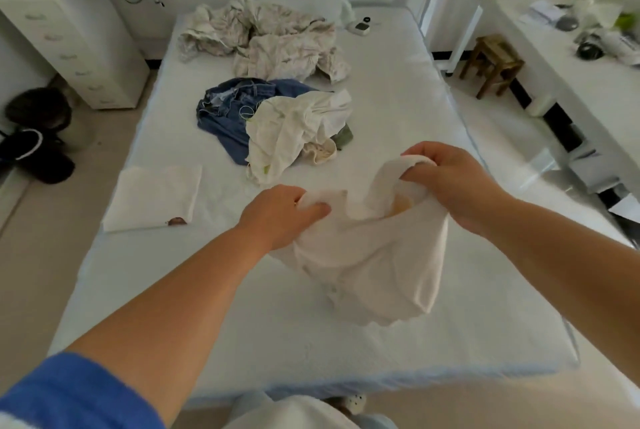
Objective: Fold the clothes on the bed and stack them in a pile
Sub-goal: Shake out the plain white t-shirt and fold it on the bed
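We see the left hand (pixel 282 212) and right hand (pixel 446 182) each gripping the bunched edge of a white cotton garment (pixel 374 266) above the near bed (pixel 311 342); next, we judge, spreading it flat, then folding.

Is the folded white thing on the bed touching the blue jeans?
Apart. The head view shows bare bed between the folded white cloth and the blue jeans.
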Demonstrator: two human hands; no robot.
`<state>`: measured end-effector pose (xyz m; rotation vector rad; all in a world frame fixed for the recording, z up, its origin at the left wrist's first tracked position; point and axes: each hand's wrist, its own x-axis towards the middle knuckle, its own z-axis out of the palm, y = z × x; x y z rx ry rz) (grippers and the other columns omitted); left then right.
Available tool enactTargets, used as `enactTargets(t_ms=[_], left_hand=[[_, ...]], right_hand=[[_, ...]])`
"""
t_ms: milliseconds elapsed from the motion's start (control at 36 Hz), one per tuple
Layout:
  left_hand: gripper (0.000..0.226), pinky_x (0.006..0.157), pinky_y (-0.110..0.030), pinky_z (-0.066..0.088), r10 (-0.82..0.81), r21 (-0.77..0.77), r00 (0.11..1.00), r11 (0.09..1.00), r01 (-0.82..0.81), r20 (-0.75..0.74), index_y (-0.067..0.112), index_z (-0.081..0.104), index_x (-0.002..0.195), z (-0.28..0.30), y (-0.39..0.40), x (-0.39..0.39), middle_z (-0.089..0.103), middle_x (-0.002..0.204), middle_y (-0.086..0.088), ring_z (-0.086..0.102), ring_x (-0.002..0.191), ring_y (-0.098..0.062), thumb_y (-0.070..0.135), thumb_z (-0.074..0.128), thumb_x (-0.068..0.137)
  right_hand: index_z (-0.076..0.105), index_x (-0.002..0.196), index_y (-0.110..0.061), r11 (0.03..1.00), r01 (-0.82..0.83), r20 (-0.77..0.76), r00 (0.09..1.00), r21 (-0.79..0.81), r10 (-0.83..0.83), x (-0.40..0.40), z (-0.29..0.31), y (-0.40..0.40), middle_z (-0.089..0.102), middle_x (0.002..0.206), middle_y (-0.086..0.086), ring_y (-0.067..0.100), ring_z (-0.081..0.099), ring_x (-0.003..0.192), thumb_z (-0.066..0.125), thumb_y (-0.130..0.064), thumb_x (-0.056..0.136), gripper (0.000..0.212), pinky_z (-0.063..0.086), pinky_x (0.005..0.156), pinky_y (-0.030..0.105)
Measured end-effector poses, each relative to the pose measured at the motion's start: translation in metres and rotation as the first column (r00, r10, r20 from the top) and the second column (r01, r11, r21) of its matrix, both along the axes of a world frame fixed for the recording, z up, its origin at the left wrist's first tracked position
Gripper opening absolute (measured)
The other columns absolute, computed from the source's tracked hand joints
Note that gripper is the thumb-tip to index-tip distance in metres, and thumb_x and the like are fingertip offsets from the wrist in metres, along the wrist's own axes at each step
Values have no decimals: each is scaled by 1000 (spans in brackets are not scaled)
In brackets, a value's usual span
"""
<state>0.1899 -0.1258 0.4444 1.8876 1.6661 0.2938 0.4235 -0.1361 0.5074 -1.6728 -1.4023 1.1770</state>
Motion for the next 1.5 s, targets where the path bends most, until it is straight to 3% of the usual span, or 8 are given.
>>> enactTargets(t_ms=[194, 389, 472, 611, 750, 1028, 1333, 1500], left_hand=[[24, 55, -29, 38, 107, 240, 988, 968, -78, -109, 25, 62, 71, 26, -3, -7, 60, 70, 6, 54, 68, -20, 32, 49, 89], [28, 51, -32, 23, 275, 317, 922, 879, -356, 274, 13, 38, 59, 61, -7, -13, 40, 60, 3, 37, 56, -11, 24, 46, 83], [28, 52, -31, 25, 297, 266, 871, 870, -416, 392, 2, 46, 65, 76, -6, -12, 40, 59, 2, 35, 54, -11, 29, 41, 72], [27, 56, -31, 27, 355, 43, 794, 902, -430, 493, 6, 51, 68, 81, -3, -21, 42, 60, 4, 37, 58, -14, 33, 45, 64], [37, 66, -34, 33, 406, -113, 735, 902, -416, 543, 8, 61, 80, 78, -4, -31, 53, 78, -5, 48, 73, -20, 38, 49, 62], [33, 84, -39, 46, 252, -219, 825, 963, -159, 506, 20, 71, 88, 62, -11, 2, 67, 97, -5, 60, 94, -25, 46, 52, 82], [25, 72, -34, 58, 631, -592, 340, 774, -225, 697, 18, 76, 74, 39, -24, 3, 74, 84, -5, 71, 78, -21, 28, 57, 87], [27, 78, -41, 57, 657, -632, 206, 754, -180, 725, 12, 72, 98, 41, -18, -5, 73, 96, -10, 70, 88, -26, 29, 55, 89]], right_hand=[[47, 108, -41, 957, -286, 812, 545, -54, 208, 39, -12, -1, 55, 100, -13, 13, 53, 84, 70, -53, 70, 46, 34, 64, 26], [39, 132, -29, 961, -234, 924, 313, -149, 219, 64, -39, -9, 48, 122, -2, 22, 52, 110, 61, -31, 80, 57, 44, 82, 34], [43, 130, -19, 959, -72, 886, 370, -274, 281, 69, -40, -8, 52, 120, 4, 25, 52, 106, 65, -40, 80, 58, 44, 82, 35], [63, 92, 4, 849, 170, 211, 975, -500, -71, 66, -36, -13, 69, 67, 12, 20, 64, 55, 67, -29, 85, 34, 54, 51, 28], [59, 93, -10, 904, 194, -439, 823, -381, -362, 46, -33, -17, 66, 86, 8, 25, 63, 89, 50, -15, 94, 11, 49, 82, 42], [58, 89, -2, 954, 83, -703, 658, -288, -269, -58, -4, -15, 68, 65, 9, 23, 69, 60, 40, -22, 100, 29, 54, 50, 31], [53, 118, -40, 917, -373, 133, 925, 140, 356, -93, -8, -37, 42, 129, -27, 3, 40, 124, 73, -14, 76, 53, 29, 103, 20], [45, 124, -45, 928, -291, 272, 936, 234, 225, -93, -26, -45, 35, 124, -17, 2, 39, 114, 66, -5, 79, 63, 32, 96, 14]])
